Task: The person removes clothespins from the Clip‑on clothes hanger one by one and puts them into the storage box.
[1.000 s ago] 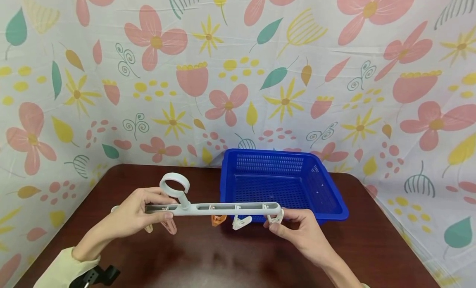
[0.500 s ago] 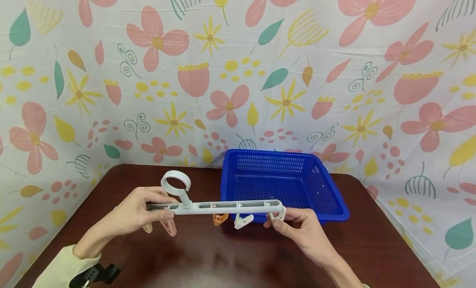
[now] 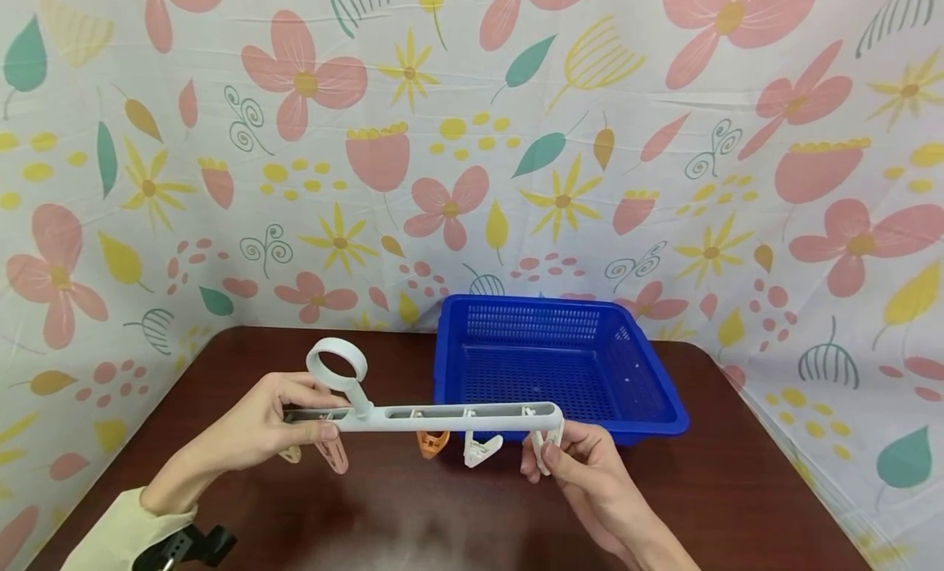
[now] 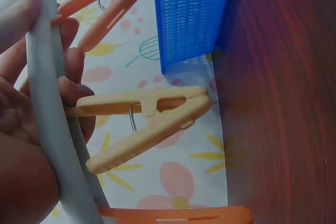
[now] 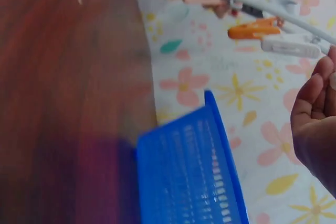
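My left hand [image 3: 254, 419] grips the left part of a pale grey clip hanger [image 3: 457, 418], held level above the table. Its open ring hook [image 3: 354, 350] points up. At the bar's right end, my right hand [image 3: 597, 473] pinches a white clothespin [image 3: 541, 450]. Another white clothespin [image 3: 483, 450] and an orange clothespin [image 3: 432, 444] hang nearer the middle. A pink clothespin [image 3: 333, 454] hangs just right of my left hand. The left wrist view shows a beige clothespin [image 4: 152, 121] below my fingers and an orange clothespin [image 4: 184, 215] at the bottom edge.
A blue perforated basket [image 3: 667, 391] stands at the back right of the dark reddish-brown table [image 3: 413, 522], behind the hanger's right half. A flower-patterned cloth [image 3: 457, 88] hangs behind the table and along its sides.
My right hand has dropped slightly, and the white clothespin it pinches now points further down. The hanger has shifted a little to the left in the view, with my left hand still gripping it.
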Demonstrator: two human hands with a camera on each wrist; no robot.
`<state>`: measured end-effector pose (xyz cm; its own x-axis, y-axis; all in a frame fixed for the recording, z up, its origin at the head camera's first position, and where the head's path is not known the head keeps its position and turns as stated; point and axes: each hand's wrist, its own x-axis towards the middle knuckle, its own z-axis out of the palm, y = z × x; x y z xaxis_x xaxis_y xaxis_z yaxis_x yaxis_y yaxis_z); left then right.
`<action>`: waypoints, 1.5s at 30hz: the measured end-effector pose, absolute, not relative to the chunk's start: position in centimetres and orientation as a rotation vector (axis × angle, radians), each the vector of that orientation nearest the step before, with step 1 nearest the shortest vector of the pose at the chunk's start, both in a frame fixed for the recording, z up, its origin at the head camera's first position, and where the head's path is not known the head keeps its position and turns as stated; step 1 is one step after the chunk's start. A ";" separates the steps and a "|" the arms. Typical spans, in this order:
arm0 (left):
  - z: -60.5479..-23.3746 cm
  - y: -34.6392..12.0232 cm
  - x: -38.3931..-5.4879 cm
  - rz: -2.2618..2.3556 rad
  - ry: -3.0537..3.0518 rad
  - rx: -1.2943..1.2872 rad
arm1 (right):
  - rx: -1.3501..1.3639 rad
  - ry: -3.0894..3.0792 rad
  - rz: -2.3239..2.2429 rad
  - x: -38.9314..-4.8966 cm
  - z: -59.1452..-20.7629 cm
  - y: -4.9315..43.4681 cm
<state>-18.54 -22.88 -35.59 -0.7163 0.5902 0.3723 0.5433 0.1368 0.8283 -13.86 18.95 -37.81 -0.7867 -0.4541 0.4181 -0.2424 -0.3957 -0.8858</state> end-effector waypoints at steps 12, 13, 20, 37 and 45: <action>-35.8 -23.3 -17.9 1.645 2.392 1.245 | -1.121 2.100 -1.997 -14.6 -37.2 19.7; -35.8 -23.3 -17.9 1.648 2.381 1.244 | -1.115 2.137 -1.978 -14.6 -37.1 19.7; -36.1 -23.1 -17.8 1.693 2.290 1.215 | -1.026 2.186 -2.167 -14.3 -37.1 18.8; -36.7 -22.5 -18.2 1.710 2.315 1.292 | -1.145 1.197 -2.507 -11.7 -37.3 16.4; -37.0 -22.4 -18.4 1.733 2.275 1.256 | -0.759 1.667 -2.692 -10.8 -36.6 15.9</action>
<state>-18.45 -22.39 -37.01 -0.6764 0.5954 0.4335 0.5761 0.0609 0.8151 -10.83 15.88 -36.63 -0.8850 -0.1439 0.4428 -0.3322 -0.4711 -0.8171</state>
